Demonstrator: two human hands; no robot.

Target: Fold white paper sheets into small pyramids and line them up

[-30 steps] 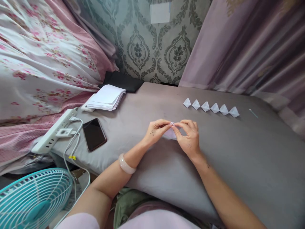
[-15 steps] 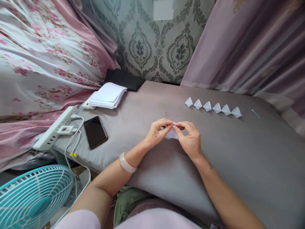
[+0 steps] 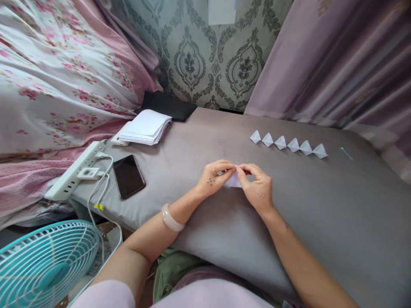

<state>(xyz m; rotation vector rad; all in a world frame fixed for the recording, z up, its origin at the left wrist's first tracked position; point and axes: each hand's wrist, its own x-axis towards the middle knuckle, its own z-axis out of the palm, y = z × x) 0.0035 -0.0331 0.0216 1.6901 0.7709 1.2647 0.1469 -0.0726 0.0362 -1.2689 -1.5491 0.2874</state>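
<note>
My left hand (image 3: pixel 215 177) and my right hand (image 3: pixel 257 186) meet above the middle of the grey-covered surface. Thumbs and fingertips of both pinch one small white piece of paper (image 3: pixel 234 181) along its upper edge. Its lower part hangs between the thumbs; the fingers hide much of the rest, so its exact folds cannot be made out. Beyond my right hand, several folded white paper pieces (image 3: pixel 280 143) stand in a slanting row, each with a pointed top. A stack of white paper sheets (image 3: pixel 144 127) lies at the back left.
A phone (image 3: pixel 129 176) lies left of my hands. Behind it is a white power strip (image 3: pixel 77 171) with plugged-in cables. A blue fan (image 3: pixel 53 273) stands low at the left. Near the right curtain lies a thin stick (image 3: pixel 346 153). A black flat item (image 3: pixel 168 106) sits by the wall.
Both hands stay pinched on the paper with only a slight shift of the fingers. The whole view has moved slightly; the other things lie as before.
</note>
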